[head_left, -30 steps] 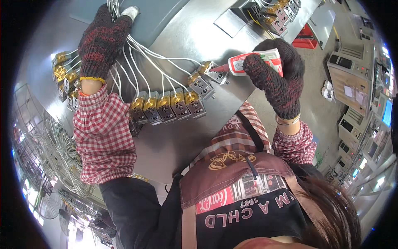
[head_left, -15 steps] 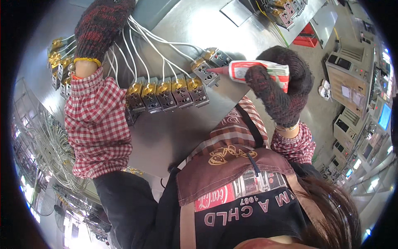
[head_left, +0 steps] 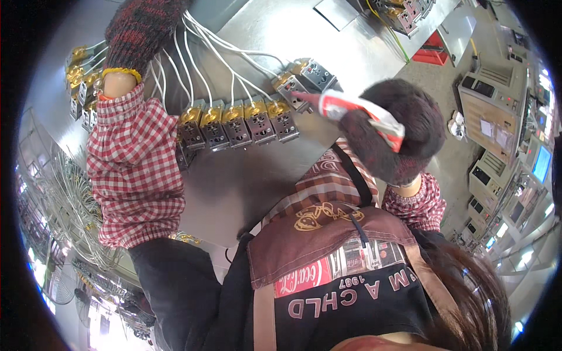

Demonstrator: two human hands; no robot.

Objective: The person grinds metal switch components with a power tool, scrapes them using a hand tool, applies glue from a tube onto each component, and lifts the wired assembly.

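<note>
My right hand (head_left: 404, 128), in a dark knitted glove, is closed round a red and white squeeze tube (head_left: 339, 107). The tube's pinkish nozzle points left, its tip over or touching a small metal block with a brass-coloured end (head_left: 294, 92). Another such block (head_left: 316, 74) sits just behind it. To their left stands a row of similar blocks (head_left: 237, 126), each with a white wire at its brass end. My left hand (head_left: 140, 38), gloved alike, is at the top left, where the white wires (head_left: 202, 36) converge beside it. Its fingertips run out of the picture, so its grip is hidden.
The blocks rest on a shiny metal table (head_left: 216, 187) whose edge is close to my apron. More blocks (head_left: 76, 79) stand at the left, others (head_left: 404, 14) at the far right. A red bin (head_left: 431, 50) lies beyond the table; beige machines (head_left: 490, 96) line the right.
The tube has tipped, its rear end now lower, as my right hand turned. My left hand has shifted slightly up. The front blocks sit slightly higher and farther right in the picture.
</note>
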